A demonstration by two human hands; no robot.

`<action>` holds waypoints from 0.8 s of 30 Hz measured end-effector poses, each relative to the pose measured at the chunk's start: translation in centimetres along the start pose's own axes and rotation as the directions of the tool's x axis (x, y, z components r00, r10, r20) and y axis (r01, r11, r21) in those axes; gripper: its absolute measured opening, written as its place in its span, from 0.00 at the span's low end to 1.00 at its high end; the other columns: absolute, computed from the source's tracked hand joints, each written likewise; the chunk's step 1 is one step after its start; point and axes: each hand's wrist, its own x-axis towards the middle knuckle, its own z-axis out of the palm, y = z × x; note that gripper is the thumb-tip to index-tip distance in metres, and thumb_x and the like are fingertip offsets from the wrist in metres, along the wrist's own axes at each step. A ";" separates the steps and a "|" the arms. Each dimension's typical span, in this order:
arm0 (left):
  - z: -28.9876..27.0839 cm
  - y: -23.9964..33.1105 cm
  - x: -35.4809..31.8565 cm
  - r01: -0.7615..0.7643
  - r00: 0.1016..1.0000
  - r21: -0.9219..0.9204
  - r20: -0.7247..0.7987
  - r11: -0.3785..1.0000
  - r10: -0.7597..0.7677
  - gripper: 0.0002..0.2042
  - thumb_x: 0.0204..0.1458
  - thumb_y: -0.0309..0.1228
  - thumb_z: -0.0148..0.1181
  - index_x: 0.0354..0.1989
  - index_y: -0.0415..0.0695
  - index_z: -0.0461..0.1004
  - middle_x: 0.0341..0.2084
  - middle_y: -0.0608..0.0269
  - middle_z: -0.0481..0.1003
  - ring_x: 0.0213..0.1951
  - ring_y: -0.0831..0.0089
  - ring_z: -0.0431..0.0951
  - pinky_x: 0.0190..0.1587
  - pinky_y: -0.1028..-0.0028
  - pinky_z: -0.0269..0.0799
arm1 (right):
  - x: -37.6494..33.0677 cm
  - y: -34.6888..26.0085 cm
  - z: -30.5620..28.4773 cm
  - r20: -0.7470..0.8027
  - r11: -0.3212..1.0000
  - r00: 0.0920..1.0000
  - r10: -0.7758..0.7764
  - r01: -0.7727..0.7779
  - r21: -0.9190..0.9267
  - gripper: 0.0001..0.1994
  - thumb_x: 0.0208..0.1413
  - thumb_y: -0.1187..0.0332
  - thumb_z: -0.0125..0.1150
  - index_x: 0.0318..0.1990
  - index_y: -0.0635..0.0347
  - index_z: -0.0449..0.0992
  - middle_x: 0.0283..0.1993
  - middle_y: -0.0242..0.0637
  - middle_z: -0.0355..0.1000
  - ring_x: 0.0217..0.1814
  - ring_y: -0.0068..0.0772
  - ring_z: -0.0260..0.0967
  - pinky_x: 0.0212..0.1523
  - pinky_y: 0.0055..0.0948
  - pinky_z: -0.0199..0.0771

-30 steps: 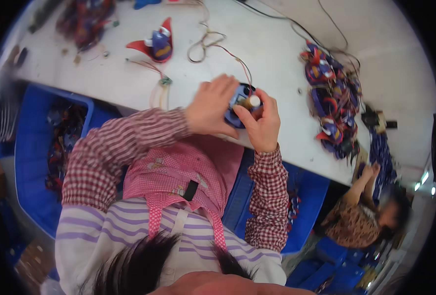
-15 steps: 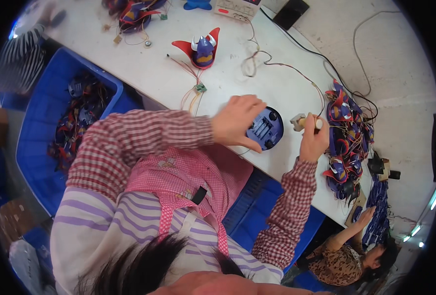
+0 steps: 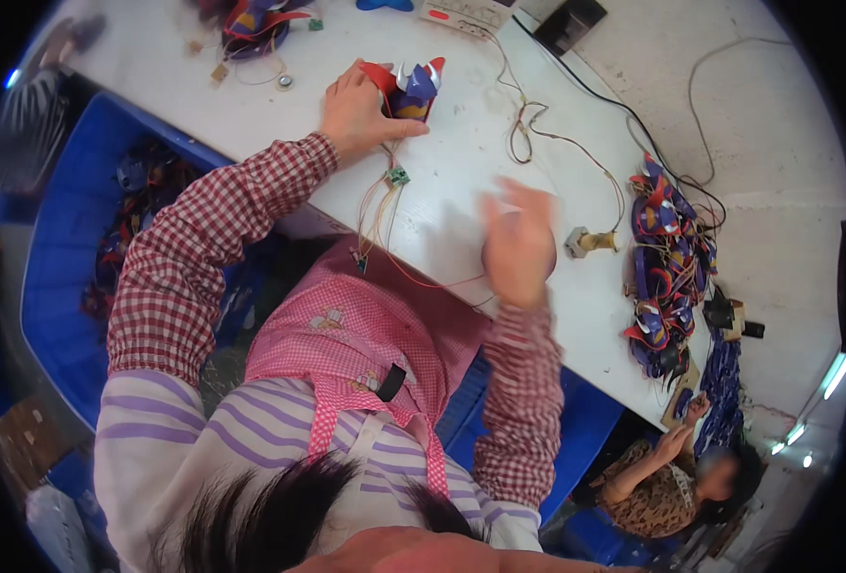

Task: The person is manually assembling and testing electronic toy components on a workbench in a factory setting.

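Note:
My left hand [image 3: 354, 116] is wrapped round a purple toy figure [image 3: 413, 94] with silver horns and a red collar. Thin wires run from the figure to a small green circuit board [image 3: 398, 177] and down over the table's near edge. My right hand [image 3: 521, 248], smeared by motion, is over the round purple base [image 3: 492, 256] and hides most of it. Whether its fingers grip the base cannot be made out. Just right of that hand, a yellowish-handled piece with a metal block [image 3: 592, 242] lies on its side, joined to a cable.
Several similar wired toys [image 3: 666, 239] are heaped along the table's right side, with more [image 3: 256, 29] at the back left. A box-shaped device [image 3: 466, 13] and a phone [image 3: 568, 26] lie at the back. A blue bin [image 3: 55, 258] stands left. Another person [image 3: 666, 482] works lower right.
My left hand has left the round base and taken hold of the toy figure. My right hand has let go of the yellowish-handled piece and moved left over the base.

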 end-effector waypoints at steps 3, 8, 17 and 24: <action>1.0 0.5 1.2 -0.031 0.999 -0.129 -0.045 0.991 0.025 0.39 0.34 0.56 0.66 0.49 0.36 0.68 0.48 0.49 0.68 0.53 0.55 0.65 0.55 0.62 0.57 | 0.5 -3.1 6.6 0.172 0.998 0.983 0.069 -0.066 -0.024 0.16 0.48 0.62 0.60 0.42 0.63 0.73 0.37 0.43 0.64 0.36 0.42 0.64 0.35 0.33 0.68; 1.9 0.7 1.9 -0.109 0.987 -0.082 -0.127 0.991 0.098 0.30 0.35 0.49 0.68 0.39 0.34 0.72 0.28 0.56 0.75 0.32 0.65 0.74 0.39 0.70 0.68 | 0.1 -4.6 10.4 0.187 0.979 0.978 0.094 -0.057 -0.198 0.13 0.46 0.64 0.61 0.36 0.62 0.71 0.36 0.43 0.64 0.36 0.41 0.63 0.36 0.33 0.67; -2.2 5.0 -1.1 0.344 0.897 -0.872 0.415 0.348 0.153 0.19 0.41 0.35 0.67 0.39 0.36 0.76 0.31 0.57 0.77 0.34 0.74 0.76 0.38 0.80 0.72 | -0.5 0.7 -0.1 0.475 0.583 0.785 0.396 -0.615 0.531 0.08 0.49 0.71 0.60 0.36 0.64 0.71 0.23 0.32 0.70 0.21 0.20 0.64 0.22 0.17 0.63; -0.8 10.2 -4.6 0.441 0.787 -0.855 0.514 0.271 0.341 0.22 0.40 0.31 0.68 0.44 0.35 0.73 0.37 0.55 0.76 0.37 0.72 0.76 0.43 0.78 0.72 | -2.3 6.7 -3.4 0.278 0.523 0.783 0.556 -0.590 0.616 0.10 0.49 0.69 0.63 0.37 0.63 0.74 0.25 0.32 0.70 0.23 0.17 0.63 0.23 0.14 0.61</action>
